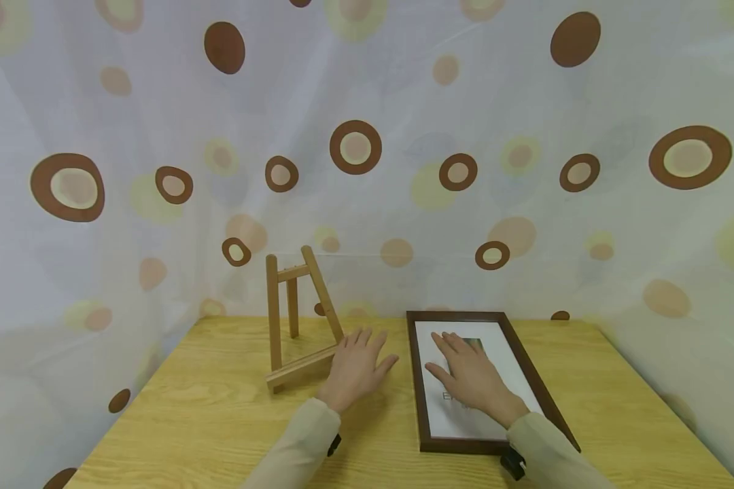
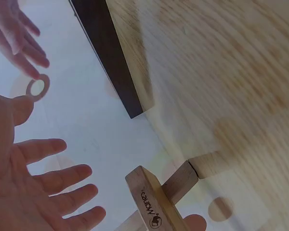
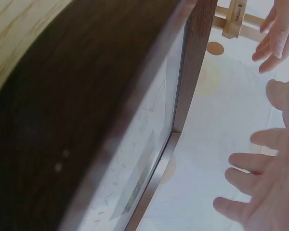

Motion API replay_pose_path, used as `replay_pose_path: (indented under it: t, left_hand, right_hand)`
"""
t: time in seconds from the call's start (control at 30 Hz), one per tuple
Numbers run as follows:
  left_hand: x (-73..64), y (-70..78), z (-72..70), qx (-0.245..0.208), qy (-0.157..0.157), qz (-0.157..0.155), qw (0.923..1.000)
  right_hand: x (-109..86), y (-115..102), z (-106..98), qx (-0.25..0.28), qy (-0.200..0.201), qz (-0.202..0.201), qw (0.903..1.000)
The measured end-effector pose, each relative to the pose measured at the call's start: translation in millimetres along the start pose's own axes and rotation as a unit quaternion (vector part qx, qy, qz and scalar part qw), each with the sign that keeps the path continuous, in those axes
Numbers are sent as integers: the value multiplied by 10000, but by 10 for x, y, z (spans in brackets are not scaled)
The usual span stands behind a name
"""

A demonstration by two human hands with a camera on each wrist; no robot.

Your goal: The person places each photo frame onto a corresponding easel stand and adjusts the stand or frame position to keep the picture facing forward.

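A small wooden easel (image 1: 273, 312) stands on the left part of the table. My left hand (image 1: 355, 370) is just right of its lower ledge, fingers spread and holding nothing. In the left wrist view, a gap shows between that hand (image 2: 43, 178) and the easel's ledge end (image 2: 147, 199), which bears printed lettering. A dark brown picture frame (image 1: 459, 446) lies flat, with a white sheet inside. Over it is my right hand (image 1: 474, 373), hiding part of the printed picture and letters. The right wrist view shows this hand (image 3: 265, 168) apart from the frame (image 3: 190, 72), fingers extended.
Both things are on a light wood table (image 1: 202, 421). Behind and at the sides hangs a pale curtain (image 1: 391, 88) with brown and yellow spots. The frame's far edge lies near the table's back edge. Dark straps or devices (image 1: 514, 463) sit at the wrists.
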State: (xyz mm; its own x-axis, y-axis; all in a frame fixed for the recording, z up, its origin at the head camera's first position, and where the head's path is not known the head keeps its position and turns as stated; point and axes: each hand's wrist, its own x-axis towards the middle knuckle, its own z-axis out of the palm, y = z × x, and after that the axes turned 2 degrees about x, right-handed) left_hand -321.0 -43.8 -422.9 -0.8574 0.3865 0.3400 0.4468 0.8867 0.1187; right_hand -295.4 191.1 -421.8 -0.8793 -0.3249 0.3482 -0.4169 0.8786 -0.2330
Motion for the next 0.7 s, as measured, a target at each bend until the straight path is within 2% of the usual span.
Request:
replay_pose_path:
  t: [0.17,0.27,0.47,0.63,0.7]
  left_hand:
    - [34,-27,29,-554,502,-104,9971]
    - [35,-32,37,-933,588,-177,9937]
    - [33,-8,95,-1580,159,-179,9871]
    - [34,21,144,-2550,-254,-332,9660]
    - [30,31,166,-2794,-420,-423,9583]
  right_hand:
    - [23,47,-14,552,220,263,9979]
    - [15,86,-33,890,163,428,9950]
    - [-31,202,-60,1418,-248,659,9874]
    - [-108,334,-94,2004,-457,893,9746]
    - [-148,391,-114,2139,-574,1054,9694]
